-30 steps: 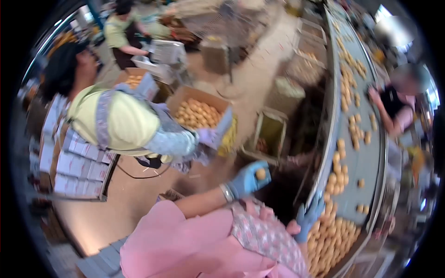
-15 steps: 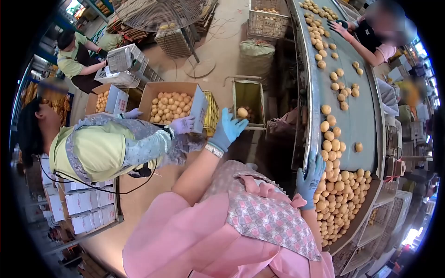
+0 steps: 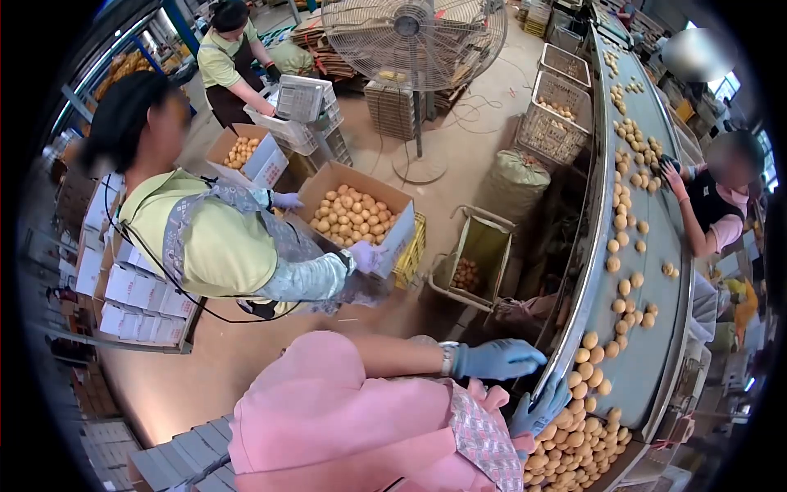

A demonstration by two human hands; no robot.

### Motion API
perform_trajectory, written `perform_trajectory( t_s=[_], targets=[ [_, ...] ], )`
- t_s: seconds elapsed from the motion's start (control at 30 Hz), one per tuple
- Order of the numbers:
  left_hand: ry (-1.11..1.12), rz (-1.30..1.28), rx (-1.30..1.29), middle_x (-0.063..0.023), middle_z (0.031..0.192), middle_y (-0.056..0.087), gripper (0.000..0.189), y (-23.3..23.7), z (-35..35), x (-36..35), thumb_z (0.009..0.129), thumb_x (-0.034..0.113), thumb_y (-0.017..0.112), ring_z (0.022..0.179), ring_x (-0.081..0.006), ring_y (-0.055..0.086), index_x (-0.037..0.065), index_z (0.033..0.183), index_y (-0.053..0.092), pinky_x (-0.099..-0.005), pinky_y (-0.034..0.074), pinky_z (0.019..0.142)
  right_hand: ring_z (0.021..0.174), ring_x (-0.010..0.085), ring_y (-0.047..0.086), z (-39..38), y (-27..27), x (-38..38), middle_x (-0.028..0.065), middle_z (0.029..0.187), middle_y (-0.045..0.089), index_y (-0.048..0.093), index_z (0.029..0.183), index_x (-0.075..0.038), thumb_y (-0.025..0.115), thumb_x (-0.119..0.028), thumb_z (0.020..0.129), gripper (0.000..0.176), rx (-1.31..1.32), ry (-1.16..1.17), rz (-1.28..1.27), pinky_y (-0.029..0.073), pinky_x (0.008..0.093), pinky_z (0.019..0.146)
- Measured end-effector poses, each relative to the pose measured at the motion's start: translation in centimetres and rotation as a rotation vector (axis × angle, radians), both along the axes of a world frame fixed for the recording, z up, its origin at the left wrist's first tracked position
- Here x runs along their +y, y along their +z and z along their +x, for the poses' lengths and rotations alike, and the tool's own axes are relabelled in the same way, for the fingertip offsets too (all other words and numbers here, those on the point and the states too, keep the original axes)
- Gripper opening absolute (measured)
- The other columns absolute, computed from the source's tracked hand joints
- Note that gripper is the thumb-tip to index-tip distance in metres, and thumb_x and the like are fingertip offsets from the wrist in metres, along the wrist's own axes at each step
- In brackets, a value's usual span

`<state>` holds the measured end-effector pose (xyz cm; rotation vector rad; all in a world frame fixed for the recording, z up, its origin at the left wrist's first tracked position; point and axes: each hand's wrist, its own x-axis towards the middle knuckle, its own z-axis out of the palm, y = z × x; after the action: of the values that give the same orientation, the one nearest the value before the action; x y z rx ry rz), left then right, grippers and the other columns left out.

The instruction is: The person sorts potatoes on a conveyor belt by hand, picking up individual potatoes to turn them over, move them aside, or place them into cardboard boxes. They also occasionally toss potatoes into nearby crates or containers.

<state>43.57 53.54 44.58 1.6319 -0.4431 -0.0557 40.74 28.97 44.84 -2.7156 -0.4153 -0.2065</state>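
My left hand (image 3: 500, 359), in a blue glove, reaches toward the conveyor's metal side rail (image 3: 574, 328). Its fingers are stretched out, with nothing visible in them. My right hand (image 3: 541, 407), gloved alike, lies at the rail beside a heap of round tan fruits (image 3: 578, 447). The fingers on that hand are extended, and no fruit shows in its grip. More such fruits (image 3: 625, 303) lie scattered and in a line along the green belt (image 3: 656, 344). Beyond my left hand stands a framed bin (image 3: 484, 254) with several fruits at its bottom.
To the left, a co-worker in purple gloves (image 3: 366, 257) holds a carton (image 3: 398, 234) full of fruits. Another person (image 3: 713, 205) works across the belt. A large fan (image 3: 414, 33), a sack (image 3: 515, 184) and crates (image 3: 561, 115) stand farther back. White boxes (image 3: 143, 295) are stacked at left.
My left hand has drawn back from the bin toward the conveyor; the fruit seen above the bin is no longer in the air. The view has turned. My right hand stays by the heap.
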Motion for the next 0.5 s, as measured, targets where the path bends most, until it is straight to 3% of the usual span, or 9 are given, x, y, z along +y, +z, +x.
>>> perform_trajectory(
  t_s=[0.07,0.1,0.13,0.17,0.27,0.33,0.43,0.5],
  targets=[
    [-0.142,-0.066,-0.096,-0.0153,0.124,0.07,0.039,3.8,1.2,-1.1,0.11,0.029,0.061,0.115,-0.034,0.066,0.011,0.144,0.066,-0.0458,0.053,0.104,0.147,0.0454,0.044,-0.2,1.1,0.7,0.0221,0.159,0.049,0.051,0.156,-0.004,0.067,-0.016,0.091,0.068,-0.057,0.04,0.05,0.03,0.0548,0.126],
    [-0.191,-0.017,-0.151,-0.0153,0.124,0.069,0.04,3.9,2.1,-2.1,0.109,0.03,0.061,0.114,-0.0337,0.066,0.011,0.143,0.066,-0.0459,0.053,0.103,0.141,0.0452,0.049,0.3,2.8,1.1,0.0234,0.153,0.053,0.054,0.152,-0.003,0.068,-0.018,0.096,0.06,0.076,0.065,0.147,0.034,0.055,0.122],
    [-0.24,0.032,-0.207,-0.0154,0.123,0.069,0.04,3.9,2.8,-3.4,0.109,0.031,0.061,0.114,-0.0335,0.066,0.012,0.143,0.067,-0.046,0.054,0.101,0.14,0.0457,0.05,-0.1,1.8,0.3,0.0241,0.151,0.054,0.055,0.151,-0.003,0.068,-0.018,0.097,0.058,0.047,0.044,0.153,0.035,0.0553,0.12],
    [-0.171,-0.075,-0.224,-0.0141,0.115,0.071,0.037,5.0,2.8,-4.5,0.108,0.032,0.056,0.105,-0.0342,0.069,0.013,0.135,0.071,-0.046,0.055,0.096,0.139,0.0462,0.051,-0.8,-0.4,-0.9,0.0248,0.15,0.055,0.055,0.15,-0.002,0.069,-0.018,0.097,0.056,0.021,0.025,0.159,0.036,0.0555,0.119],
    [-0.233,-0.014,-0.222,-0.0156,0.123,0.07,0.039,6.0,5.0,-7.0,0.106,0.032,0.062,0.112,-0.0346,0.067,0.012,0.138,0.07,-0.0459,0.054,0.1,0.137,0.0481,0.051,-1.5,-2.1,-1.7,0.0271,0.147,0.056,0.055,0.148,-0.001,0.073,-0.018,0.097,0.057,0.061,-0.063,0.174,0.039,0.0572,0.116],
    [-0.214,-0.003,-0.263,-0.015,0.123,0.07,0.037,5.5,6.7,-9.3,0.106,0.032,0.062,0.113,-0.033,0.067,0.012,0.137,0.072,-0.0462,0.053,0.099,0.137,0.0481,0.052,-1.2,-3.3,-3.2,0.0274,0.147,0.056,0.055,0.148,0.0,0.074,-0.017,0.095,0.059,0.006,-0.003,0.034,0.039,0.0576,0.116],
    [-0.314,0.059,-0.195,-0.0131,0.121,0.071,0.035,5.6,9.2,-10.1,0.104,0.031,0.063,0.108,-0.0312,0.069,0.013,0.133,0.072,-0.0448,0.054,0.094,0.132,0.0472,0.055,-1.1,1.1,-0.2,0.0275,0.14,0.06,0.06,0.141,0.002,0.072,-0.021,0.095,0.053,0.132,-0.05,0.024,0.041,0.0547,0.114],
    [-0.359,0.169,-0.127,-0.0112,0.118,0.072,0.033,5.5,10.1,-10.1,0.102,0.032,0.064,0.104,-0.0296,0.07,0.013,0.127,0.073,-0.0432,0.055,0.089,0.132,0.0468,0.056,-0.4,-1.3,0.3,0.0263,0.137,0.063,0.065,0.137,0.001,0.07,-0.02,0.094,0.047,-0.162,-0.091,0.014,0.041,0.0529,0.118]
  ],
)
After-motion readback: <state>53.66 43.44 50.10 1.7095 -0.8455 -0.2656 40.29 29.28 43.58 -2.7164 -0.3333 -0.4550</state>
